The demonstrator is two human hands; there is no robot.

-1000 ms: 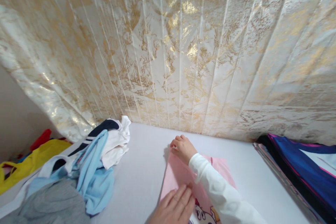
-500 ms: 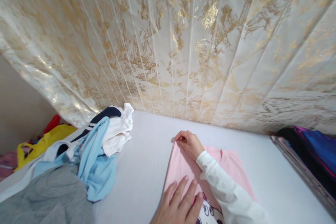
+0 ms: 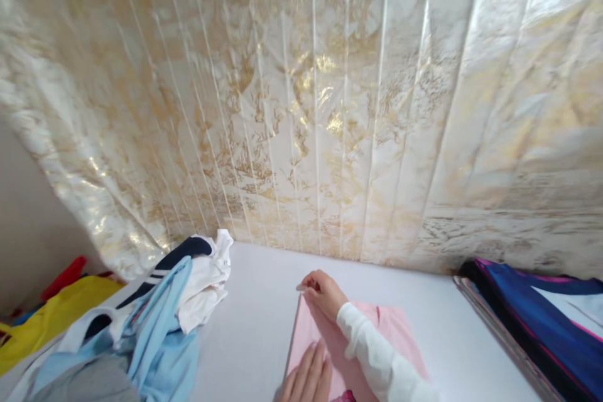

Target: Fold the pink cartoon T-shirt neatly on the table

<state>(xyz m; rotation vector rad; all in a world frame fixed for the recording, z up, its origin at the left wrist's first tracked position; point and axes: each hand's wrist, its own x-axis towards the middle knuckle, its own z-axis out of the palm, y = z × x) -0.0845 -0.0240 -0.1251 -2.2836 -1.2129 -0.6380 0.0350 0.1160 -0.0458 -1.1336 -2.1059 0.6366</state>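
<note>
A pink shirt (image 3: 396,330) lies on the white surface, part of it folded over, with a bit of dark pink print showing at the bottom edge of the view. My right hand (image 3: 325,294), in a white sleeve, pinches the far left corner of the shirt between thumb and fingers. Nearer to me, my left hand (image 3: 308,377) lies flat on the shirt close to its left edge, fingers stretched out and close together. The lower part of the shirt and my left wrist are cut off by the frame.
On the left lies a loose heap with a light blue garment (image 3: 160,333), a white garment (image 3: 202,292), a grey garment (image 3: 89,383) and a yellow garment (image 3: 61,314). Folded clothes (image 3: 532,308) are stacked at right. Behind hangs a gold-patterned curtain (image 3: 306,107).
The view has tilted up, so everything sits lower in the picture. My left hand's fingers have come closer together on the shirt. My right hand keeps its pinch at the corner.
</note>
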